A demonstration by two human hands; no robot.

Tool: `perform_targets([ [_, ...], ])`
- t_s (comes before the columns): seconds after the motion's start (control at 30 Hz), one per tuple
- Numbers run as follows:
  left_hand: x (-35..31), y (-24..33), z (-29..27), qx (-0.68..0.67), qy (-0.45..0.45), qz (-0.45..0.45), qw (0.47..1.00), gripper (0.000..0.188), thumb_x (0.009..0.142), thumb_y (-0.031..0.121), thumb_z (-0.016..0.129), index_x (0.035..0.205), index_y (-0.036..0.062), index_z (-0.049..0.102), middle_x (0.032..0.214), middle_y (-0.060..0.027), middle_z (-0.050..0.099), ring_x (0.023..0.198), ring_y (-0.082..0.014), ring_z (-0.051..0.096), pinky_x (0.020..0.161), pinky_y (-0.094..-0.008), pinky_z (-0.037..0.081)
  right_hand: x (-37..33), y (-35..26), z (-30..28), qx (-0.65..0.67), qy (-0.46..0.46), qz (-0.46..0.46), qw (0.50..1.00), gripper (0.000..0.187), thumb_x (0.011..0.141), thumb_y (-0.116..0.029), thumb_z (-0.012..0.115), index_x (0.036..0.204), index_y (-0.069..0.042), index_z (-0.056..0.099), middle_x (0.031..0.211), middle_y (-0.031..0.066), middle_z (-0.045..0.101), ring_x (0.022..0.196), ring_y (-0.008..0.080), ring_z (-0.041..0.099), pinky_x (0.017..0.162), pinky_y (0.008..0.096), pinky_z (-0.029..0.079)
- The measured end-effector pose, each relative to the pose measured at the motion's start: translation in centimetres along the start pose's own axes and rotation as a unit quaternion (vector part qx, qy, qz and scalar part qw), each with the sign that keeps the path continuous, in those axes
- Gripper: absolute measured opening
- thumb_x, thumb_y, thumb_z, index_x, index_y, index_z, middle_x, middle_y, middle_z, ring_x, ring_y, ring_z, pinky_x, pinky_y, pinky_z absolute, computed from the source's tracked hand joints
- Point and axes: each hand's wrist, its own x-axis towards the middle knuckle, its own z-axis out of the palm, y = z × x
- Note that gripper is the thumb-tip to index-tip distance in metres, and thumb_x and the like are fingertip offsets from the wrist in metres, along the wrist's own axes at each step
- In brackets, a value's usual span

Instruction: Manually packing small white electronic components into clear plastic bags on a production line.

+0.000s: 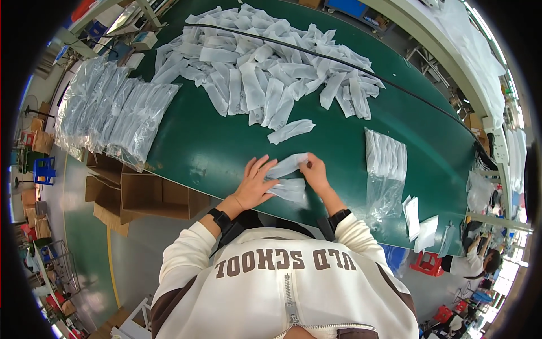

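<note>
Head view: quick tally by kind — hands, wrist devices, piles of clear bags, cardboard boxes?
Hands: 2, left hand and right hand, both on a white fabric piece
Black wrist devices: 2
Piles of clear bags: 2, big pile, small pile
Open cardboard boxes: 2 that I can tell
Total: 8

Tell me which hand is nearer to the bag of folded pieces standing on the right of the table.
Right. The right hand lies just left of the bag, pinching a white piece; the left hand is farther left, flat on the piece.
</note>
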Motion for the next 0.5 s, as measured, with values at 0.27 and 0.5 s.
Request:
perform_targets([
  [0.27,-0.4,-2.0,1.9,-0.045,-0.019,0.01,0.999,0.043,0.069,0.019,0.08,0.109,0.0107,0.066,0.128,-0.0119,0.05,0.123,-0.0361,0.043,0.105,-0.0468,0.037,-5.4,-1.2,0.3,0.0,-0.03,-0.059,0.998,0.008,0.079,0.002,0.062,0.084,-0.001,0.058,0.073,0.0115,0.061,0.068,0.0229,0.064,0.058,0.0334,0.049],
  [0.5,-1.0,-2.1,2.5,-0.06,-0.046,0.014,0.997,0.055,0.07,0.02,0.079,0.12,0.0104,0.061,0.123,-0.01,0.052,0.116,-0.0321,0.046,0.102,-0.0445,0.039,0.0,-7.1,-1.3,-0.129,0.1,-0.209,0.964,0.024,0.075,0.004,0.06,0.096,-0.007,0.06,0.101,0.0118,0.062,0.083,0.0348,0.063,0.067,0.0414,0.053],
])
